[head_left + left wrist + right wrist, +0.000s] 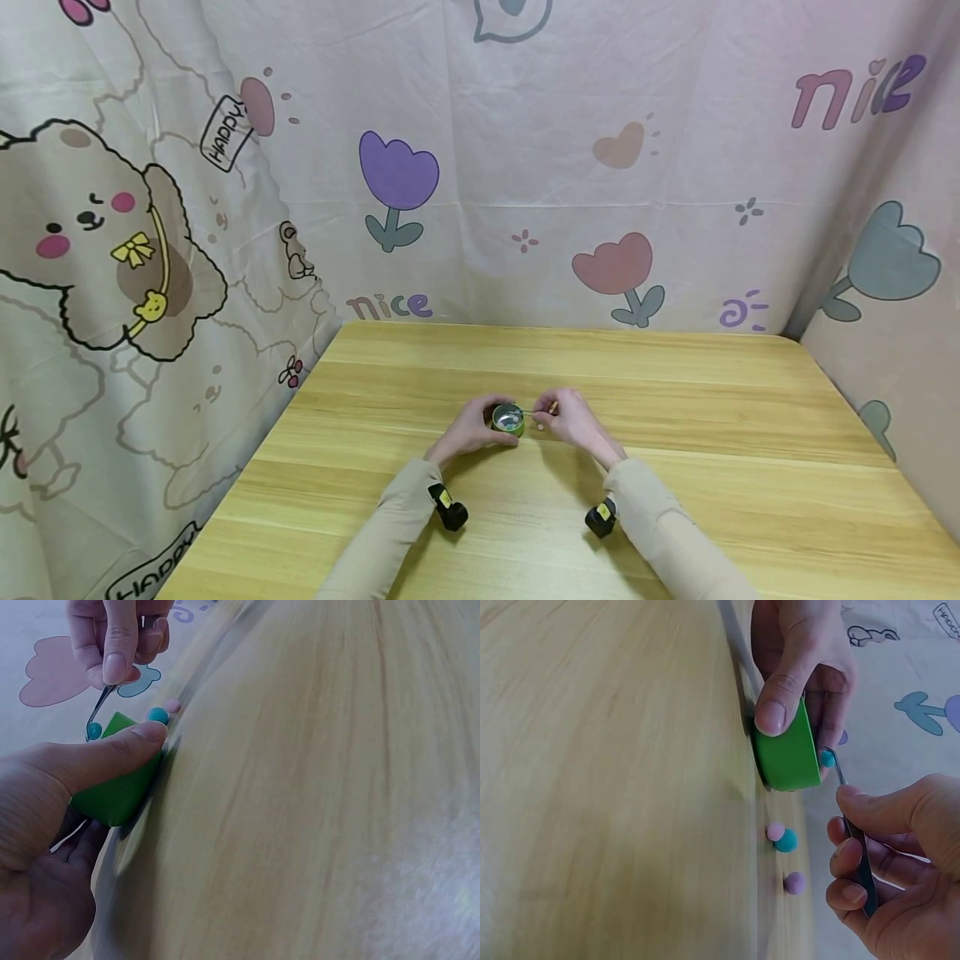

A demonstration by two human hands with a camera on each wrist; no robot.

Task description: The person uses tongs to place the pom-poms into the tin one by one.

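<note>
My left hand (472,427) grips a small round green tin (786,761) on the table, thumb on the near side and fingers around the far side. In the head view its inside looks silvery; the contents are too small to make out. Between thumb and fingers my right hand (572,417) pinches dark metal tweezers (864,871) with a bent tip. At that tip, by the tin's rim, is a small teal ball (827,758). On the table beside the tin lie a pink ball (775,831), another teal ball (786,841) and a purple ball (795,883).
Both hands work near the middle of a wooden table (712,500). Patterned cloth (495,125) hangs behind it and along both sides. Each wrist carries a black camera, one on the left (448,507) and one on the right (601,518).
</note>
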